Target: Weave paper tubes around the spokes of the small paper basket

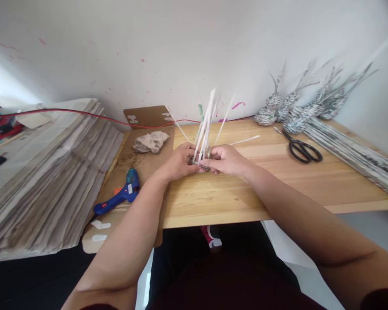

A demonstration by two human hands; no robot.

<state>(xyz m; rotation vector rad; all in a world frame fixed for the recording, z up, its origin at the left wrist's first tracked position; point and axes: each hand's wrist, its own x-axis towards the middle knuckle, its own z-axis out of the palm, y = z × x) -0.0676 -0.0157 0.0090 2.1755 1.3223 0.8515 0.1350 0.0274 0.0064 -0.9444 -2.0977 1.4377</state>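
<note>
Between my hands, near the middle of the wooden table, is a small piece woven from rolled paper strips. Its pale strips stand up in a bunch, and a few splay out to the sides. My left hand grips the woven base from the left, fingers curled round it. From the right, my right hand pinches the base and the foot of the strips, thumb in front. Much of the base is hidden behind my fingers.
Black scissors lie at right beside long rolled paper sticks and several finished woven pieces. At left are a blue glue gun, a crumpled cloth and a tall stack of paper. A red cable runs along the wall.
</note>
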